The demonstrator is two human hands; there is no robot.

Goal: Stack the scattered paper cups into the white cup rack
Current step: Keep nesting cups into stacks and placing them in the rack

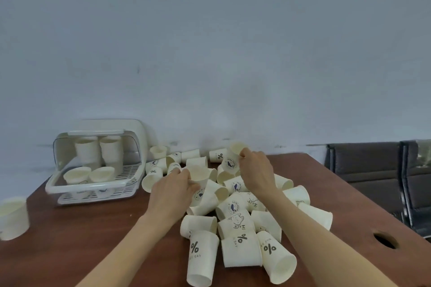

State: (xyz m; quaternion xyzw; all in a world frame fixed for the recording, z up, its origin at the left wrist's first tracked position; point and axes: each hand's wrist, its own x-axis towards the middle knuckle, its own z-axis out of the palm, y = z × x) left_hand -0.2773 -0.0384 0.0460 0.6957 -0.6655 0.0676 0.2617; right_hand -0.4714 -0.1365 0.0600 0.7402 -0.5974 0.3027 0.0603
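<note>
The left hand (173, 187) grips a cup (198, 173) at centre frame; the right hand (256, 170) pinches another cup (233, 158) by its rim, lifted above the pile (242, 212). Nesting them mouth-up before carrying them to the rack (98, 163) at left would probably save trips.

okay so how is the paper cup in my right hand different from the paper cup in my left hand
The whale-printed white paper cup pinched by the right hand is lifted above the pile and tilted, its logo facing the camera. The plain-looking white paper cup gripped by the left hand sits lower, level with the pile, showing no print from here. Both are open side up and look the same size.
</note>
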